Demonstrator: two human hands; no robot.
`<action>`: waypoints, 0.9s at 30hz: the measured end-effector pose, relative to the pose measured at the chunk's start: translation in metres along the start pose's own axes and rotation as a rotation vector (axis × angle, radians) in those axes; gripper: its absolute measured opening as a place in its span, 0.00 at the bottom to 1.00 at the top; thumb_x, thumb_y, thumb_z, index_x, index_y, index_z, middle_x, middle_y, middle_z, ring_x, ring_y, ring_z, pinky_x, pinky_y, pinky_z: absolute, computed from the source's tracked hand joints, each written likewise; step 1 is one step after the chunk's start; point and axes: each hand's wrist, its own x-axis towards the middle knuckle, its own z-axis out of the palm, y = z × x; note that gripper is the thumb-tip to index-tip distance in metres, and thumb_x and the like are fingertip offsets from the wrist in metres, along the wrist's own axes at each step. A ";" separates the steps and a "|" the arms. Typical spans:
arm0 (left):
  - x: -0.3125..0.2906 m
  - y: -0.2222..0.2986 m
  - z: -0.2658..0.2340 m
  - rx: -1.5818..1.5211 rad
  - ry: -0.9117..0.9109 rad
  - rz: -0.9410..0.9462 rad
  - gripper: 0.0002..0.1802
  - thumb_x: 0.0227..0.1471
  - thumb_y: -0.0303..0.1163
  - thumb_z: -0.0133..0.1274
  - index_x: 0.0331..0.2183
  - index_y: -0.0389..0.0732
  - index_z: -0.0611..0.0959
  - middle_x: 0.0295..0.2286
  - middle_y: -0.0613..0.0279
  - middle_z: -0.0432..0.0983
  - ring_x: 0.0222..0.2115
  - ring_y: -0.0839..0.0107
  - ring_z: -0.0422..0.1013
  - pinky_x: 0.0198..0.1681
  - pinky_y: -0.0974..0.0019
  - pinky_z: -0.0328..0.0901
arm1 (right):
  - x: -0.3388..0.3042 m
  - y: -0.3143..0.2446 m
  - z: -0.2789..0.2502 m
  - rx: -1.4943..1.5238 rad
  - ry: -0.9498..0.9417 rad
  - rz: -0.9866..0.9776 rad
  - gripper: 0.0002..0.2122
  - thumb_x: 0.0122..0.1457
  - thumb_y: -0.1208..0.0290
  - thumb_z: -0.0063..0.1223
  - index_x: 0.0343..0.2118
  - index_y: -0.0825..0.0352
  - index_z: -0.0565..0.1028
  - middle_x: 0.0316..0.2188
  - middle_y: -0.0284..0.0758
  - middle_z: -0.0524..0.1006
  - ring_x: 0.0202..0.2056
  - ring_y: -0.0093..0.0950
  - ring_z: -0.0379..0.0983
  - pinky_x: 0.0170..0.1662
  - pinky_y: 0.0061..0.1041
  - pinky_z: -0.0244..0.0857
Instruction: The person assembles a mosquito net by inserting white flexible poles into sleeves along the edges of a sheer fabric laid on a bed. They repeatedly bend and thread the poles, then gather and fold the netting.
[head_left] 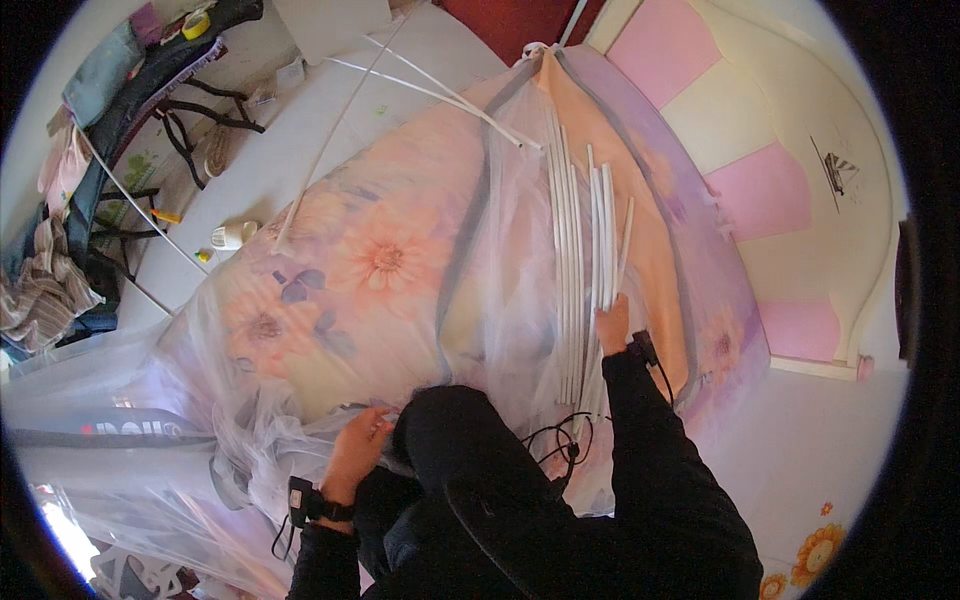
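Several slim white poles (565, 270) lie side by side, lengthwise, on a bed with a peach floral cover (385, 255). My right hand (614, 325) is closed round the near end of a few white poles (603, 240) at the right of that row. Sheer white netting (515, 210) with grey edging spreads under the poles and over the bed. Beside my bent knee, my left hand (358, 450) has its fingers curled in by the bunched netting (250, 440); anything between them is hidden. A black cable (572, 450) loops near my right forearm.
Two crossed white poles (430, 85) reach past the bed's far edge; another long pole (330, 140) leans over its left side. A pink and cream headboard (790, 130) stands at right. A dark-legged bench with clothes (125, 110) and a white slipper (235, 235) are at left.
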 end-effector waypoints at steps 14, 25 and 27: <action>-0.034 -0.033 -0.002 -0.065 -0.004 -0.136 0.15 0.51 0.33 0.50 0.40 0.38 0.77 0.31 0.50 0.77 0.35 0.53 0.73 0.37 0.59 0.66 | 0.152 -0.290 0.094 -0.241 0.074 -0.404 0.14 0.52 0.70 0.50 0.41 0.70 0.70 0.35 0.48 0.75 0.38 0.47 0.71 0.39 0.45 0.65; -0.051 -0.065 -0.015 -0.099 -0.022 -0.220 0.17 0.53 0.36 0.50 0.43 0.38 0.75 0.32 0.50 0.77 0.35 0.54 0.73 0.38 0.59 0.67 | 0.114 -0.305 0.101 0.307 -0.854 -0.071 0.19 0.61 0.56 0.40 0.21 0.66 0.71 0.21 0.36 0.75 0.24 0.27 0.72 0.26 0.27 0.64; -0.050 -0.066 -0.016 -0.059 0.002 -0.155 0.17 0.53 0.36 0.50 0.43 0.38 0.75 0.33 0.49 0.77 0.35 0.54 0.73 0.39 0.59 0.67 | 0.044 -0.287 0.066 0.880 -1.125 0.101 0.13 0.62 0.65 0.40 0.23 0.64 0.70 0.18 0.28 0.69 0.20 0.19 0.64 0.25 0.17 0.59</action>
